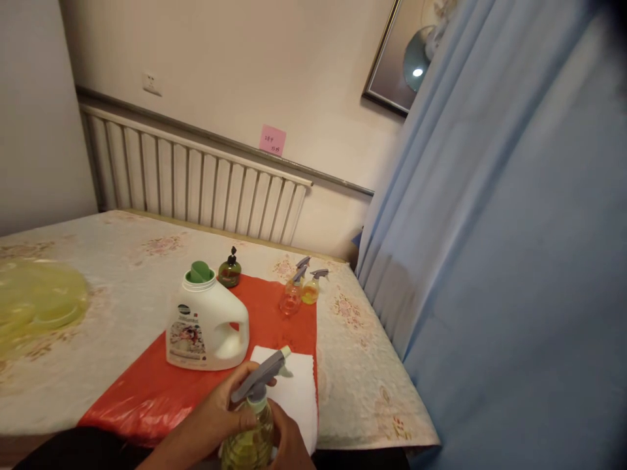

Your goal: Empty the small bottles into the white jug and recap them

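Close to me, at the bottom of the view, is a clear spray bottle (249,447) with yellowish liquid and a grey trigger head. My left hand (230,408) is closed around its neck, just under the trigger head. My right hand (288,436) wraps the bottle's body from the other side. The bottle stands nearly upright, with its nozzle pointing up and right. Behind it lies a folded white towel (301,391) on a red plastic sheet (267,316). A large white jug (210,320) with a green spout at its open mouth stands beyond my left hand.
Several spray bottles with grey heads, one pinkish (290,300) and one yellow (310,292), stand at the sheet's far right. A green pump bottle (230,273) is behind the jug. A yellow translucent plastic item (39,300) lies left. A blue curtain (490,261) hangs right.
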`<state>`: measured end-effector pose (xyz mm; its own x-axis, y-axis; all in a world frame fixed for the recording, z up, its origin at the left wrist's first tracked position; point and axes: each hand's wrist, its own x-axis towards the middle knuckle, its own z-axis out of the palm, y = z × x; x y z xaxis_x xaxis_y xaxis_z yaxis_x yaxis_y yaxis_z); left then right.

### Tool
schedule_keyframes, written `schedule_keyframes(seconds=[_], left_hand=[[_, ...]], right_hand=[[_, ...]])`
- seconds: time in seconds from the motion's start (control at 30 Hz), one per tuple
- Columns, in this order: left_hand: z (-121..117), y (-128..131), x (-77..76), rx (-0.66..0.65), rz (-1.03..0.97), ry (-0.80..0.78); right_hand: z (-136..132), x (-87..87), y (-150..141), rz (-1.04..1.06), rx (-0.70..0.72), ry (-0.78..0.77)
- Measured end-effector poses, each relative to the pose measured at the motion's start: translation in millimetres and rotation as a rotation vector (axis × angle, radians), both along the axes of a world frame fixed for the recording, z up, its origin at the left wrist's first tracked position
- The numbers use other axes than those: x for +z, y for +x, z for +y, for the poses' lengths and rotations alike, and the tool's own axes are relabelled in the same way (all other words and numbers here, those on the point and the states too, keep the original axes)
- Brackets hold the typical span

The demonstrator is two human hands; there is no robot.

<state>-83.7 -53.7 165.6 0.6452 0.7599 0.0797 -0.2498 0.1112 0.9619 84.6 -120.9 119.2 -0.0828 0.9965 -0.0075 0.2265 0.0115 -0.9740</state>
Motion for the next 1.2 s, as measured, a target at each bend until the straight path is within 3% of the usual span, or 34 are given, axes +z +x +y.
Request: schedule_keyframes(seconds=[0.13,0.23,0.83,1.07,1.2], left_hand=[[-2,-8,7.8,-0.034,0.076,-0.008],[-4,-9,15.1,-0.033,0.108,-0.038],[-5,-7,25.0,0.167,0.004,-0.030],[-5,-13,30.2,0.255,-0.032,0.104],[-9,-16,31.3,0.292,-0.033,0.081]], right_hand=[[0,23.2,-4,0.142,0.086,0.023],[-1,31.0,-5,0.202,0.120,0.016],[-2,17.9,-3,0.242,0.101,0.032],[-4,17.6,-2,0.256,0.084,0.018],[-4,17.6,0,0.258,0.068,0.000]])
